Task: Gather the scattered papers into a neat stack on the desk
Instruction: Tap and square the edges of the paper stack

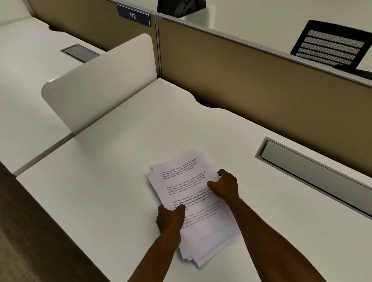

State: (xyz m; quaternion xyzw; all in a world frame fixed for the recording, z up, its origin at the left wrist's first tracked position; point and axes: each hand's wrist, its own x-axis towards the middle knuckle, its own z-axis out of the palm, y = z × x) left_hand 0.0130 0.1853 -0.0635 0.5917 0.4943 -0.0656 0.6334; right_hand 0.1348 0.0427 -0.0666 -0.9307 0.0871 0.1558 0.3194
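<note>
A pile of white printed papers [189,199] lies on the white desk [117,157], its long side running diagonally. The sheets overlap closely, but their edges fan out a little at the near end and the far left corner. My left hand [170,218] grips the pile's left long edge, thumb on top of the printed text. My right hand [225,185] holds the right long edge near the far corner, fingers curled onto the top sheet. No loose sheet shows elsewhere on the desk.
A tan partition [274,85] backs the desk, with a cable tray slot [312,166] in front of it at the right. A white curved side divider [100,83] stands at the left. Beyond the partition are a black mesh chair [332,45] and a dark bag [182,3].
</note>
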